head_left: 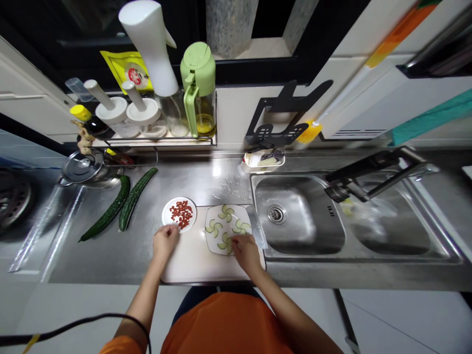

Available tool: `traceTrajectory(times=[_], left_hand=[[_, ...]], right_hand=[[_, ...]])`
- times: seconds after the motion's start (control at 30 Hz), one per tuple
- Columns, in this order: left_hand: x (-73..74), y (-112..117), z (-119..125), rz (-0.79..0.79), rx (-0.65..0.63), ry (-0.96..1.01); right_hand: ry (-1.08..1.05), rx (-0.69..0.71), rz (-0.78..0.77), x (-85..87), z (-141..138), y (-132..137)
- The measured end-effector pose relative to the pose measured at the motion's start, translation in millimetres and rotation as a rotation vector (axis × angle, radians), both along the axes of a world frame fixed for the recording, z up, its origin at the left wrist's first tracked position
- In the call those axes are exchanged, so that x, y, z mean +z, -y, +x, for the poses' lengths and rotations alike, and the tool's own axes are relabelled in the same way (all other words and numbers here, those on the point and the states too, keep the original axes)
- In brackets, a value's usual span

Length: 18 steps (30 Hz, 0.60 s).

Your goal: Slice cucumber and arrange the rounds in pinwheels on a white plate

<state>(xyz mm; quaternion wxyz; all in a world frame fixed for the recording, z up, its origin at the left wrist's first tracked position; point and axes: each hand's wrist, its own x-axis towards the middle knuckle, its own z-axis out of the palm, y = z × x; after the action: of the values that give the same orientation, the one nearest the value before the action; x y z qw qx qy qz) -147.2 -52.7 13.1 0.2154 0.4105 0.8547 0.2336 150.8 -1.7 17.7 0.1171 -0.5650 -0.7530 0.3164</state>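
Observation:
My left hand (165, 241) is at the near edge of a small round white plate (166, 220), its fingers drawn together. Small red pieces (181, 213) like goji berries are spread on that plate; whether one is between my fingers is hidden. My right hand (246, 251) reaches over the near right part of a squarish white plate (215, 246), thumb and fingers pinched near a cucumber slice arrangement (224, 242). What the pinch holds is too small to make out. Several pinwheels of curved pale-green cucumber slices (226, 213) lie on this plate. Both plates overlap a light cutting board (199, 268).
A wide knife blade (257, 228) lies right of the squarish plate, beside the double sink (306, 216). Two whole cucumbers (136, 199) lie at left, near a lidded pot (81, 169). Behind stands a rack (158, 142) with an oil bottle (199, 93) and jars. A black faucet (363, 172) overhangs the sink.

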Motion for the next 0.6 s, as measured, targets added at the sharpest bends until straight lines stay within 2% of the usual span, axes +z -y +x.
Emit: traceTrajectory(times=[0.07,0.13,0.3,0.4,0.5,0.6], left_hand=[[-0.9,0,4,0.042,0.008,0.079],[-1.1,-3,12,0.066,-0.043,0.163],[7.8,-27,47,0.051,-0.324,0.258],[15.9,-48,68,-0.04,-0.465,0.265],[19.8,-67,83,-0.184,-0.51,0.218],[18.1,-80,93,-0.301,-0.497,0.149]], right_hand=[[-0.002,0.005,0.003,2.2,-2,-1],[-0.008,0.012,0.011,4.1,-4,-2],[-0.008,0.041,0.038,4.0,-13,-6],[0.011,0.057,0.055,1.2,-20,-10],[0.04,0.076,0.052,-1.4,-28,-14],[0.056,0.079,0.037,-3.7,-34,-18]])
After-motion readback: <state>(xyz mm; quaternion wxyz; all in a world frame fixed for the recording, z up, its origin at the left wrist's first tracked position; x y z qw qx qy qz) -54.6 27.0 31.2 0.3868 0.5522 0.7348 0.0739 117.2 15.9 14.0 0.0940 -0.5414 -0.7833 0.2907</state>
